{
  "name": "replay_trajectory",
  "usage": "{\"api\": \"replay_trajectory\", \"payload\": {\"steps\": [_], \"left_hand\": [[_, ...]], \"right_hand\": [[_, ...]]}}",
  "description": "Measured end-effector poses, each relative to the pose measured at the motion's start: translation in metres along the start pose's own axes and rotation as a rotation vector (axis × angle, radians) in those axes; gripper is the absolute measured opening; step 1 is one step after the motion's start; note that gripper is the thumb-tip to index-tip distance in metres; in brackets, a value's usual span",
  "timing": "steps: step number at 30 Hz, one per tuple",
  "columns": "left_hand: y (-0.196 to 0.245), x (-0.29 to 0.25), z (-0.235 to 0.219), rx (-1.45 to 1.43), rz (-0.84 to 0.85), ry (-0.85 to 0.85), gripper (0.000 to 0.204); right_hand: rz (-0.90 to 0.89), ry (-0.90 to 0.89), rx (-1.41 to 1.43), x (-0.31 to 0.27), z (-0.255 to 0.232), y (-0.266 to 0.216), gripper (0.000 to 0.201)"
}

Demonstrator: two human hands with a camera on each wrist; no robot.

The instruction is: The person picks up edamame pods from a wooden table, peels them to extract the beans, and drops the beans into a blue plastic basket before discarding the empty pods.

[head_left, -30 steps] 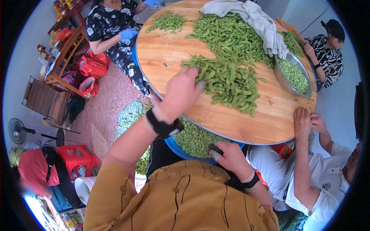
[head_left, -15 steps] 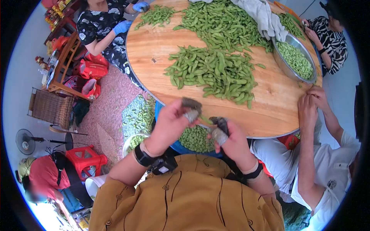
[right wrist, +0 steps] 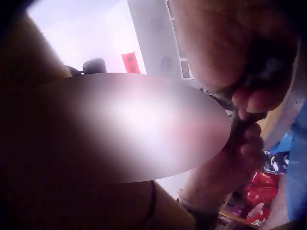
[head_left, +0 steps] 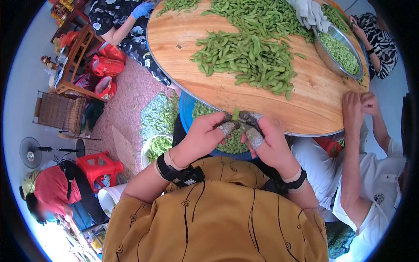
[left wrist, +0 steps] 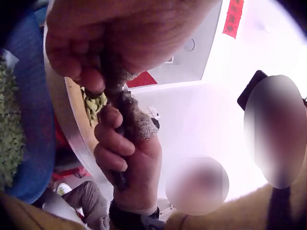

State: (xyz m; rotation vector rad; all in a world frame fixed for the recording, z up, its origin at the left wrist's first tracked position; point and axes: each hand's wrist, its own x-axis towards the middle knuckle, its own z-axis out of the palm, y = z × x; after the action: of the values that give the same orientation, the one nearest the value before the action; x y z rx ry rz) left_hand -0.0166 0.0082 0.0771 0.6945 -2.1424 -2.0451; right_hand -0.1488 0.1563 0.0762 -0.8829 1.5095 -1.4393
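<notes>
Over the blue tub (head_left: 186,112) at the table's near edge, my two hands meet at a green edamame pod (head_left: 236,114). My left hand (head_left: 201,136) pinches it from one side, thumb and forefinger wrapped in grey, worn coverings. From the other side my right hand (head_left: 276,143) pinches it too, its thumb and forefinger likewise wrapped. Shelled green beans (head_left: 235,143) fill the tub below. In the left wrist view the right hand (left wrist: 132,153) faces the left hand (left wrist: 129,33), and their fingertips hide most of the pod.
A heap of edamame pods (head_left: 248,61) lies on the round wooden table (head_left: 314,107), with a larger heap (head_left: 262,19) behind. A steel bowl (head_left: 322,50) of shelled beans stands at the right. Other people sit around the table. A white bucket (head_left: 144,153) holds green pods or husks.
My left hand has come back from the pod heap to the tub and met my right hand. Both now pinch a pod together. The head view has tilted lower.
</notes>
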Motion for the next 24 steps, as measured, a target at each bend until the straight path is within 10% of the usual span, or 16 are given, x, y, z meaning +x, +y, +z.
{"api": "replay_trajectory", "payload": {"steps": [10, 12, 16, 18, 22, 24], "left_hand": [[-0.013, 0.006, -0.009, 0.184, 0.242, -0.068, 0.018], [-0.022, 0.008, -0.012, 0.764, 0.581, 0.061, 0.012], [-0.028, 0.013, -0.019, 0.656, 0.574, -0.011, 0.008], [-0.024, 0.011, -0.025, -0.468, -0.196, -0.379, 0.012], [-0.035, 0.017, -0.028, -0.571, -0.238, -0.414, 0.024], [-0.04, 0.016, -0.024, 0.223, 0.127, -0.14, 0.016]], "right_hand": [[0.175, -0.073, 0.021, 0.003, 0.005, -0.005, 0.033], [0.222, -0.072, 0.067, 0.005, 0.006, 0.001, 0.033], [0.383, -0.118, 0.396, 0.006, 0.005, -0.003, 0.028], [0.454, -0.135, 0.472, 0.006, 0.002, -0.015, 0.027], [0.529, -0.137, 0.48, 0.015, 0.002, -0.016, 0.025], [0.517, -0.122, 0.403, 0.02, 0.01, -0.007, 0.025]]}}
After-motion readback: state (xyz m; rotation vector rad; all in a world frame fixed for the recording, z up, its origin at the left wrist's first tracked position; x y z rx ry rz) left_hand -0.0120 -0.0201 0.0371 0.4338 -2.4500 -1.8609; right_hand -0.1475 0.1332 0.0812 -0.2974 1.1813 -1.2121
